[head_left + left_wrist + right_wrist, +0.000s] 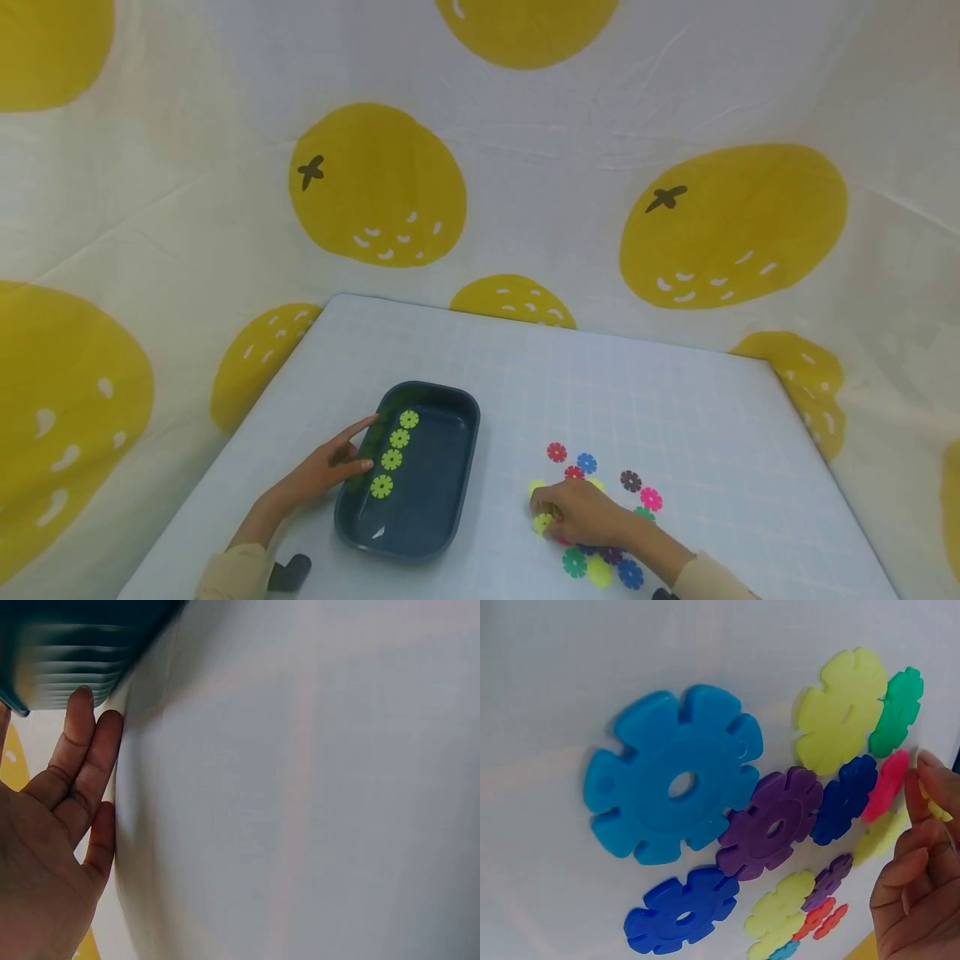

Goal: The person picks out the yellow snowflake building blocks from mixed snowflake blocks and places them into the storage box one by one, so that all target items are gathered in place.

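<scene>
My left hand rests against the left side of a dark blue-green tray, thumb and index finger at its rim. In the left wrist view the other fingers lie fairly straight by the tray's ridged outer wall. Several yellow notched discs stand in a line along the tray's left side. My right hand is over a loose group of coloured interlocking discs, pinching a yellow disc between thumb and fingers. Near it lie a pink disc and a green disc.
Blue, purple, red and black discs spread around the right hand, some overlapping. A pale cloth covers the table. A fabric curtain with yellow fruit prints hangs behind and at both sides.
</scene>
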Tool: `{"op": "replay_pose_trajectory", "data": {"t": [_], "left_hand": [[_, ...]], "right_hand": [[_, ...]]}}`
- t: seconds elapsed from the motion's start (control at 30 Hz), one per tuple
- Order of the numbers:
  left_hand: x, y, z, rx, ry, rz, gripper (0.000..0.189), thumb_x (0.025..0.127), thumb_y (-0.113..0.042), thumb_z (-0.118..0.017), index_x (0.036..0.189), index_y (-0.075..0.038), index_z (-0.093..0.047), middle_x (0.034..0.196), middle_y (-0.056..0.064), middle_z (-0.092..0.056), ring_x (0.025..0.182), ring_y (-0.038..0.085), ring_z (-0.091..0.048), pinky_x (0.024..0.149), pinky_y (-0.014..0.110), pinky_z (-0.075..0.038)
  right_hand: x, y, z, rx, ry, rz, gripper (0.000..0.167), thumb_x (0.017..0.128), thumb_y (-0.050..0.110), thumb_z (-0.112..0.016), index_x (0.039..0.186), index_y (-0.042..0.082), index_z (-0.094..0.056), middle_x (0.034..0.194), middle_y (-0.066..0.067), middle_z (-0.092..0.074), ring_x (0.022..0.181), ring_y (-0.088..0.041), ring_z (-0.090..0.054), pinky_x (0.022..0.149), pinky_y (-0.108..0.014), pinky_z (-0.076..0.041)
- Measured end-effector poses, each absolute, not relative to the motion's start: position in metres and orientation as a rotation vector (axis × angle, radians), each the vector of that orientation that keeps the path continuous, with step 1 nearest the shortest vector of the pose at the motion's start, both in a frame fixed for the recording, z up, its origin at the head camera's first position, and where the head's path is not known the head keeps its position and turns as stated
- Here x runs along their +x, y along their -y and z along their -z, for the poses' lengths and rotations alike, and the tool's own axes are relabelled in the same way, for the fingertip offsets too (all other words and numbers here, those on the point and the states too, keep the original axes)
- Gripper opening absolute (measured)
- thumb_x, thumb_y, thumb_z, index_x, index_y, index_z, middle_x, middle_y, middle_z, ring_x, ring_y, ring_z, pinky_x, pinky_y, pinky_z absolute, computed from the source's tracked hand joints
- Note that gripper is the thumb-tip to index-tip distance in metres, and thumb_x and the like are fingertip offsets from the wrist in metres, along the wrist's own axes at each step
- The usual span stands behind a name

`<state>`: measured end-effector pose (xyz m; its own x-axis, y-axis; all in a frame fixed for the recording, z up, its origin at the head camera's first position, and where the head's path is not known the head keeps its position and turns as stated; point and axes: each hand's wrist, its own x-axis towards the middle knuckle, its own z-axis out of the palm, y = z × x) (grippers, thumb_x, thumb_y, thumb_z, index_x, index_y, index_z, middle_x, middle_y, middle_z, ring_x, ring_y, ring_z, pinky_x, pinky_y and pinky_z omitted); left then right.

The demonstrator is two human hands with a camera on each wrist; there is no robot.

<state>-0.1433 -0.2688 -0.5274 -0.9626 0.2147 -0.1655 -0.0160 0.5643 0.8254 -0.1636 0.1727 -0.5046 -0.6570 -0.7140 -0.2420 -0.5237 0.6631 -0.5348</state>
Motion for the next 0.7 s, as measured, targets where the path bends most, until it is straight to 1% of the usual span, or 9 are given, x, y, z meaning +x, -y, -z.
{"op": "replay_pose_trajectory", "data": {"t": [0.1,0.17,0.33,0.43,0.53,0.6,0.7], "left_hand": [[-0.143,0.268,0.527,0.160,-2.548,-1.352,0.074,0.092,-0.035,-0.070,0.155,-0.035,-0.030,0.102,0.007,-0.054,0.095,0.022,-0.049,0.079,0.040,-0.042],[-0.143,0.269,0.527,0.161,-2.548,-1.351,0.074,0.092,-0.035,-0.070,0.155,-0.034,-0.030,0.102,0.007,-0.055,0.096,0.023,-0.050,0.079,0.040,-0.042],[-0.143,0.270,0.529,0.159,-2.554,-1.335,0.074,0.093,-0.036,-0.069,0.156,-0.033,-0.029,0.102,0.006,-0.056,0.095,0.021,-0.051,0.081,0.040,-0.042],[-0.143,0.270,0.530,0.147,-2.555,-1.328,0.075,0.093,-0.039,-0.069,0.156,-0.034,-0.028,0.103,0.005,-0.056,0.096,0.020,-0.051,0.083,0.040,-0.042],[-0.142,0.270,0.529,0.138,-2.553,-1.334,0.075,0.093,-0.040,-0.069,0.156,-0.036,-0.028,0.107,0.005,-0.056,0.099,0.020,-0.051,0.085,0.042,-0.042],[-0.142,0.270,0.529,0.136,-2.554,-1.335,0.075,0.093,-0.040,-0.068,0.155,-0.036,-0.028,0.109,0.006,-0.056,0.101,0.022,-0.050,0.085,0.043,-0.043],[-0.143,0.269,0.530,0.134,-2.545,-1.352,0.074,0.093,-0.039,-0.069,0.155,-0.037,-0.028,0.108,0.006,-0.056,0.101,0.023,-0.050,0.084,0.043,-0.043]], "right_hand": [[-0.163,-0.174,0.503,-0.950,-2.444,0.627,0.018,0.088,0.021,-0.075,0.105,0.022,-0.074,0.099,0.016,-0.071,0.090,0.000,-0.064,0.084,-0.027,-0.055],[-0.163,-0.175,0.503,-0.916,-2.419,0.696,0.015,0.089,0.022,-0.073,0.104,0.021,-0.075,0.099,0.015,-0.072,0.092,-0.001,-0.065,0.084,-0.027,-0.055],[-0.162,-0.173,0.505,-0.769,-2.331,0.928,0.013,0.090,0.024,-0.072,0.101,0.018,-0.076,0.091,0.014,-0.071,0.080,-0.001,-0.062,0.075,-0.021,-0.052],[-0.160,-0.170,0.506,-0.635,-2.279,1.086,0.014,0.089,0.021,-0.073,0.100,0.013,-0.075,0.086,0.007,-0.073,0.075,-0.007,-0.066,0.071,-0.022,-0.053],[-0.159,-0.167,0.507,-0.468,-2.211,1.246,0.014,0.087,0.015,-0.073,0.097,0.006,-0.074,0.082,-0.003,-0.074,0.072,-0.017,-0.071,0.067,-0.027,-0.056],[-0.158,-0.166,0.508,-0.360,-2.166,1.324,0.014,0.086,0.012,-0.073,0.097,0.001,-0.073,0.081,-0.009,-0.075,0.072,-0.022,-0.074,0.067,-0.030,-0.058],[-0.157,-0.164,0.508,-0.202,-2.118,1.371,0.019,0.087,0.012,-0.073,0.100,-0.002,-0.072,0.083,-0.013,-0.075,0.074,-0.025,-0.074,0.068,-0.032,-0.058]]}}
